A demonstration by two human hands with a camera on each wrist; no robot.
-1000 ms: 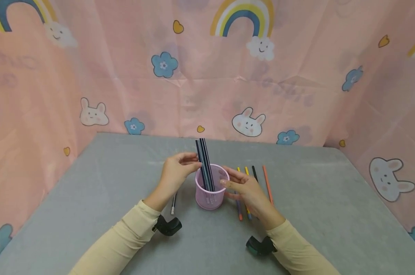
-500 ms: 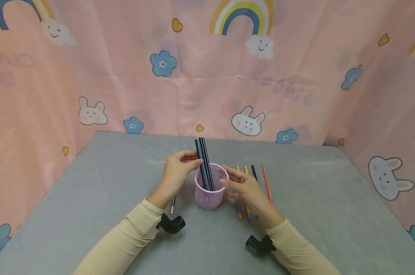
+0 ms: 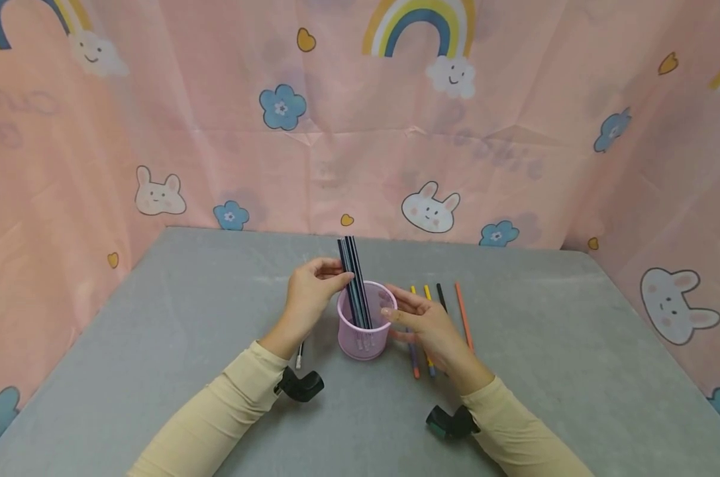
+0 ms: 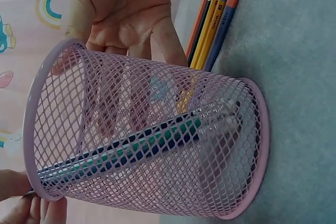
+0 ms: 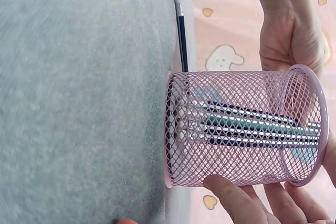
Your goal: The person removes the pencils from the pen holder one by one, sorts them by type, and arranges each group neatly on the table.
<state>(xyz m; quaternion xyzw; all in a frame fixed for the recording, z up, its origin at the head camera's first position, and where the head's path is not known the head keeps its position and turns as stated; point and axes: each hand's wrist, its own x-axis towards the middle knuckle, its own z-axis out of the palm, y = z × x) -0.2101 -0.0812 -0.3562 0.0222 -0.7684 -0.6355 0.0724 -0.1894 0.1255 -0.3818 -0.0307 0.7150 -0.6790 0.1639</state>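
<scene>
A pink mesh pencil cup (image 3: 362, 346) stands upright on the table in the head view. Several dark striped pencils (image 3: 355, 291) lean inside it, their eraser ends down, as both wrist views show through the mesh. My left hand (image 3: 308, 295) pinches this bundle between thumb and fingers just above the rim. On the other side, my right hand (image 3: 434, 328) holds the cup, with its thumb at the rim and fingers along the outer wall. One dark pencil with a white eraser (image 5: 182, 35) lies on the table near my left wrist, partly hidden by the hand in the head view.
Several coloured pencils lie to the right of the cup, among them an orange one (image 3: 463, 315) and a black one (image 3: 441, 297); my right hand covers part of the group. A pink printed curtain (image 3: 336, 165) surrounds the grey table (image 3: 550, 371) at the back and sides.
My left hand has shifted very slightly to the right, still pinching the bundle. The cup and right hand stay in place, while the head view tilts a little.
</scene>
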